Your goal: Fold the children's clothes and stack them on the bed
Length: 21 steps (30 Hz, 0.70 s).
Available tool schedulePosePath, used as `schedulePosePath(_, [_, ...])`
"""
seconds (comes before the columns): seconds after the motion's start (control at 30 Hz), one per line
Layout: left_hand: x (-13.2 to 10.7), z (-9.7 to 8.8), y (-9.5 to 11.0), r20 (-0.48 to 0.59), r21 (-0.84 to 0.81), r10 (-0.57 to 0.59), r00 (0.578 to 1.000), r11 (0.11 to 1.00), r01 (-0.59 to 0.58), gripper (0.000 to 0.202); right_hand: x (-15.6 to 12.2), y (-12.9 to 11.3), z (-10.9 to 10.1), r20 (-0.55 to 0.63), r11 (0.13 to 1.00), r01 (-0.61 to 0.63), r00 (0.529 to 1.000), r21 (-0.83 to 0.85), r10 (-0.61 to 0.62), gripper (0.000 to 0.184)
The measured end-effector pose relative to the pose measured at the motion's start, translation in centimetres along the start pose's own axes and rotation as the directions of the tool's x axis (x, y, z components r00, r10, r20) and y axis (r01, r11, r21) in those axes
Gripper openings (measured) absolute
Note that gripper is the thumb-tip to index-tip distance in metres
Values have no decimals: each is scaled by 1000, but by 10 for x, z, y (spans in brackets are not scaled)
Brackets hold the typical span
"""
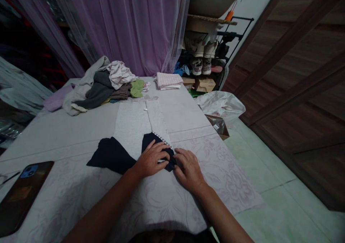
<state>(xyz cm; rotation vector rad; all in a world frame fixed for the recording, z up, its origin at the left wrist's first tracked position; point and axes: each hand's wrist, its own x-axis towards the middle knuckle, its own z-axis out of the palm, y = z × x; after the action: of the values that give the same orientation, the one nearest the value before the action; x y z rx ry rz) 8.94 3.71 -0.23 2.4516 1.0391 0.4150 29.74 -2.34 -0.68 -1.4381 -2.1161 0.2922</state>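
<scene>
A dark navy garment (113, 156) with a white dotted trim along one edge lies spread on the pale patterned tablecloth (81, 196). My left hand (151, 159) lies flat on its right part, fingers stretched towards the trim. My right hand (188, 169) rests beside it on the garment's right edge, fingers curled down and pressing or pinching the fabric there. Both hands are close together, nearly touching. A white folded cloth strip (156, 119) runs from the garment towards the back of the table.
A phone (21, 194) lies at the table's left front. A heap of mixed clothes (102, 85) and a folded pink-striped stack (169, 80) sit at the back. Right of the table are a plastic bag (221, 104), a shoe rack (205, 59) and a wooden door.
</scene>
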Motion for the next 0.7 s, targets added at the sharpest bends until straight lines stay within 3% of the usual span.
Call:
schedulePosePath(0.17, [-1, 0, 2, -14, -23, -12, 1000, 1000, 12, 11, -2, 3, 1, 35, 1000, 20, 999, 18, -20, 26])
schedulePosePath(0.33, [-3, -1, 2, -42, -54, -15, 999, 998, 13, 15, 4, 11, 0, -14, 997, 29, 1000, 75, -28, 25])
schedulePosePath(0.7, [-6, 2, -14, -95, -81, 63, 993, 994, -70, 14, 23, 30, 4, 26, 982, 177, 984, 66, -179, 36])
